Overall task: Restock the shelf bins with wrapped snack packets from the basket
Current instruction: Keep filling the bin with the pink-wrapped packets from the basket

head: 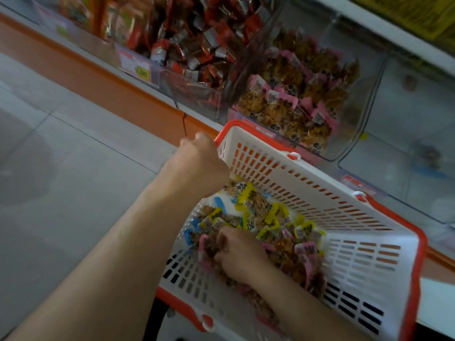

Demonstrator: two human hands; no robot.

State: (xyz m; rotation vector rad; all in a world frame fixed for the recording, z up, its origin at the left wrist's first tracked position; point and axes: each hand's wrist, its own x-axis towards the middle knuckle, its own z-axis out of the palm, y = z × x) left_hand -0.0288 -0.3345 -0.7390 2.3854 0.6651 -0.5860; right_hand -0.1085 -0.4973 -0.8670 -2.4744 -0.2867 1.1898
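Pink-tagged bin [299,99] half full; basket [364,262] still loaded. I see right hand [236,257] curled round packets [268,217], left hand [199,156] clutching the rim.

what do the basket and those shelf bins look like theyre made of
Basket: looks like moulded plastic, matte white walls pierced with rows of slots, orange-red rim.
Shelf bins: probably clear rigid plastic such as acrylic; the packets show through and the curved fronts catch glare. Whether it is acrylic or another clear plastic cannot be told.
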